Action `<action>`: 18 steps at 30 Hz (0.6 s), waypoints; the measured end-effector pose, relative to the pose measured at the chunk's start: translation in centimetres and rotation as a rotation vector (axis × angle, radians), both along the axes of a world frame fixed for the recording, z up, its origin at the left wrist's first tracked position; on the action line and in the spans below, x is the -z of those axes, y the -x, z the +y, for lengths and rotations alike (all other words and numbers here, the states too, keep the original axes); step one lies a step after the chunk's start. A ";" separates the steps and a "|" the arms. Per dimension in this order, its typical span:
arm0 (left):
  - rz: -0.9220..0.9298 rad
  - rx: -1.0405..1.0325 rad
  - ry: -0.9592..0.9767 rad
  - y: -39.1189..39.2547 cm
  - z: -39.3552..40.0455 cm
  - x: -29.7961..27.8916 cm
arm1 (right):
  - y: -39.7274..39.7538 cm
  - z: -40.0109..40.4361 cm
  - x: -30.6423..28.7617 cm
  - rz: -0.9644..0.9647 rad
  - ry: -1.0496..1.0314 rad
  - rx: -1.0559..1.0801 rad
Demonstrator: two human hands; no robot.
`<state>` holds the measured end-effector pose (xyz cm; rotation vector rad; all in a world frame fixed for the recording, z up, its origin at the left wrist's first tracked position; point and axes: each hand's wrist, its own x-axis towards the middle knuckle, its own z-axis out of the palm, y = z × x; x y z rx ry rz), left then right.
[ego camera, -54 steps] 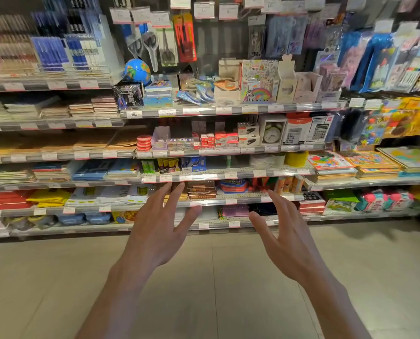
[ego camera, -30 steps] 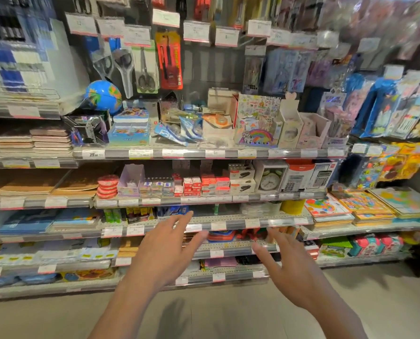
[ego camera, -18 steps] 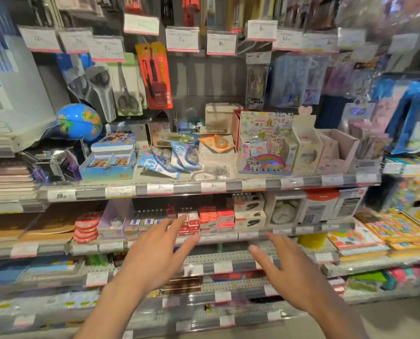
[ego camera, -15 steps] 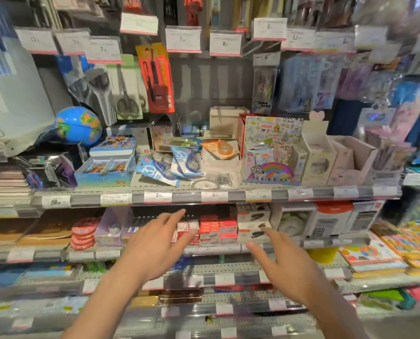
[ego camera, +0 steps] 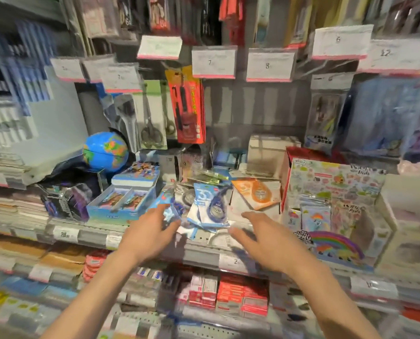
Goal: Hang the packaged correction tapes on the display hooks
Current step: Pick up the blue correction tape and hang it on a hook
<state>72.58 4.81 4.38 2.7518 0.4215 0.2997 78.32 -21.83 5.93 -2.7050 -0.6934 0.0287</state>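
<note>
Several packaged correction tapes lie in a loose pile on the shelf [ego camera: 204,248]: blue-and-white packs [ego camera: 210,206] in the middle and an orange pack [ego camera: 256,193] to the right. My left hand [ego camera: 152,231] reaches with straight fingers to the pile's left edge, its fingertips at a blue pack. My right hand [ego camera: 263,238] hovers spread over the shelf's front, just right of the pile, holding nothing. Above the pile, price tags 7 [ego camera: 213,61] and 8 [ego camera: 269,66] hang before a bare stretch of grey back panel [ego camera: 253,106]; the hooks themselves are blurred.
Packaged scissors [ego camera: 152,118] and a red pack [ego camera: 187,106] hang at upper left. A globe [ego camera: 105,151] and a blue box [ego camera: 123,201] stand left of the pile. A colourful display carton [ego camera: 334,206] stands to the right, cardboard boxes [ego camera: 267,155] behind.
The view has closed in on the shelf. Both hands have risen from below the shelf edge to the pile of correction tapes, the left hand arriving at the blue packs.
</note>
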 end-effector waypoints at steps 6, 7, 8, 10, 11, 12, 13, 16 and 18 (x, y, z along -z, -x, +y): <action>-0.021 -0.160 0.051 -1.8 4.0 1.9 | -4.7 6.6 -0.5 -0.088 0.113 -0.110; -0.030 -0.182 0.047 -2.0 4.4 2.2 | -5.2 7.9 -0.6 -0.099 0.129 -0.132; -0.041 -0.201 0.036 -2.2 4.8 2.5 | -5.7 9.0 -0.5 -0.113 0.147 -0.157; -0.050 -0.225 0.014 -2.6 5.3 2.7 | -6.7 11.0 -0.3 -0.137 0.178 -0.206; -0.053 -0.228 0.018 -2.8 5.3 2.7 | -7.1 11.8 -0.2 -0.149 0.195 -0.229; -0.058 -0.225 0.028 -3.1 5.3 2.7 | -7.5 12.4 0.0 -0.164 0.213 -0.252; -0.067 -0.222 0.045 -3.3 5.2 2.6 | -7.8 12.9 0.2 -0.177 0.225 -0.267; -0.116 -0.232 0.148 -3.9 5.2 2.6 | -8.4 13.8 0.5 -0.188 0.242 -0.285; -0.146 -0.235 0.241 -4.3 5.3 2.7 | -8.7 14.0 0.7 -0.199 0.251 -0.293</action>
